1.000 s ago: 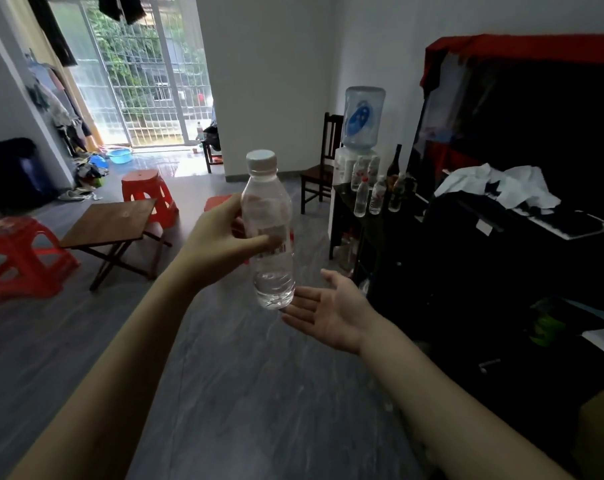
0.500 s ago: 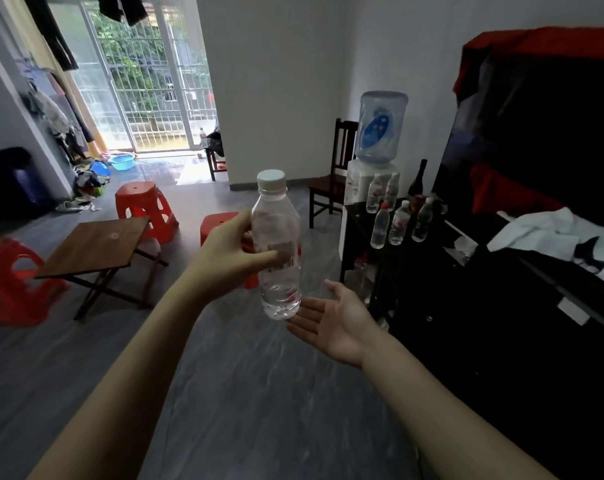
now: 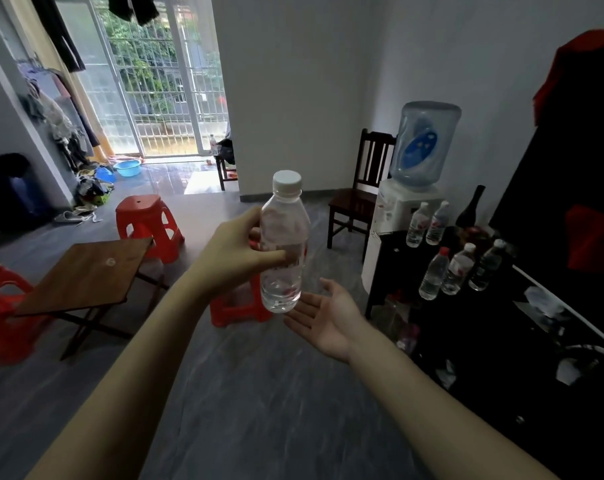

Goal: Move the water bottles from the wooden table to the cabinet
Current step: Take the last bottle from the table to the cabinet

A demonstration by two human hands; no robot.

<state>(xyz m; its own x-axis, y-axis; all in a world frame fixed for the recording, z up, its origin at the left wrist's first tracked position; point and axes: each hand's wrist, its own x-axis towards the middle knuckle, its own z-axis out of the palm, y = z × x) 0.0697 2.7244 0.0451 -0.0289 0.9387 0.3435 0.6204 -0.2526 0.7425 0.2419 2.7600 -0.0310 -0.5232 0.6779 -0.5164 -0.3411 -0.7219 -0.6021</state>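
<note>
My left hand [image 3: 236,252] grips a clear water bottle [image 3: 283,249] with a white cap, held upright in mid-air at the centre of the view. Just below and to the right of the bottle's base, my right hand [image 3: 324,318] lies open, palm up, not touching it. The wooden table [image 3: 85,275] stands at the left with nothing on its top. On the black cabinet [image 3: 466,323] at the right stand several water bottles [image 3: 447,271], some near its far end and some nearer me.
Red plastic stools [image 3: 146,220] stand around the table and one sits behind the held bottle. A water dispenser [image 3: 409,202] and a dark wooden chair [image 3: 361,199] stand past the cabinet's far end. A dark glass bottle [image 3: 472,207] stands on the cabinet. Grey floor lies between table and cabinet.
The view has swung left and moved closer to the cabinet's far end, so the bottles there look nearer. Both hands keep the same pose, the left one still holding the bottle.
</note>
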